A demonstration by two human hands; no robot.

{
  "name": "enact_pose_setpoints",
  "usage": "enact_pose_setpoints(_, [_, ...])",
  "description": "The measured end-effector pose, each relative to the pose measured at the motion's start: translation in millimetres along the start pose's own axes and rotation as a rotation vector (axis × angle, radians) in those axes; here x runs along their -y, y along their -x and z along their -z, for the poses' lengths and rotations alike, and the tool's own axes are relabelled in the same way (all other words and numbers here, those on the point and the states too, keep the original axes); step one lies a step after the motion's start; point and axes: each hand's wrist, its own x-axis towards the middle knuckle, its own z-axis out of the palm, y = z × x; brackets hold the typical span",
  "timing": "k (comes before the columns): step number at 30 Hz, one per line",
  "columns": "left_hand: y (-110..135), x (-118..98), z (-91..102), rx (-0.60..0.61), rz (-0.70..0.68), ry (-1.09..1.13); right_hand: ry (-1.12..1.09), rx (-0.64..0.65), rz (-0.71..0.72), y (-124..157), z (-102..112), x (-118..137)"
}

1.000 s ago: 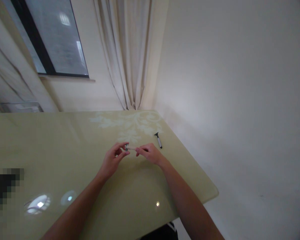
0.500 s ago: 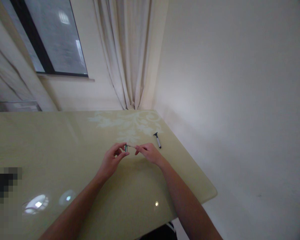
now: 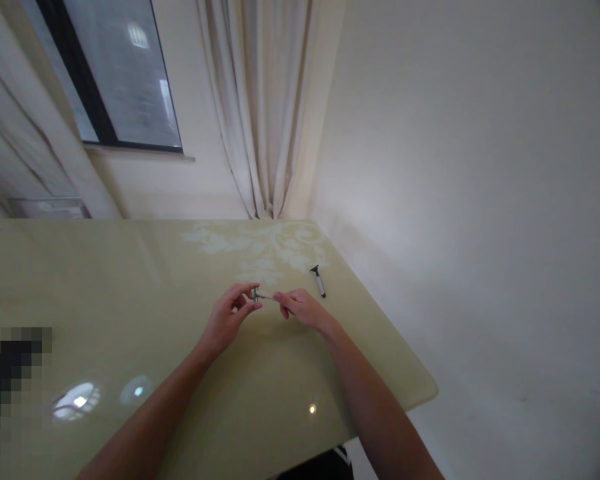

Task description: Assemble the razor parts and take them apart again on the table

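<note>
My two hands meet just above a glossy yellow-green table [image 3: 105, 293]. A small razor [image 3: 261, 295] with a greenish head and a pale thin handle is held between them. My left hand [image 3: 227, 317] pinches the head end between thumb and forefinger. My right hand [image 3: 300, 308] is closed round the handle end. A second razor [image 3: 319, 280], with a black head and a light handle, lies on the table just beyond my right hand, apart from it.
The table's right edge [image 3: 410, 363] runs diagonally close to a bare white wall. Pale curtains [image 3: 265, 107] hang in the corner behind the table and a dark window [image 3: 115, 73] sits at the back left. A blurred dark patch [image 3: 10, 380] lies at the left edge.
Both hands stay together on the small razor with only slight finger shifts. The camera view has drifted a little.
</note>
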Motion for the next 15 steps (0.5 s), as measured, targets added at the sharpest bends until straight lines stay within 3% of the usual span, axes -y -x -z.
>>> enact_pose_setpoints(4, [1.1,0.9,-3.1,0.009,-0.005,0.029,0.004,-0.043,-0.019,-2.6,0.3,-4.9])
enact_pose_setpoints(9, [0.1,-0.1,-1.4,-0.008,-0.001,0.018,-0.051,0.076,-0.047,-0.8,-1.4,-3.1])
enact_pose_setpoints(15, [-0.5,1.8,-0.9,0.019,0.007,0.027,-0.003,-0.018,-0.030,-1.9,-1.9,-0.8])
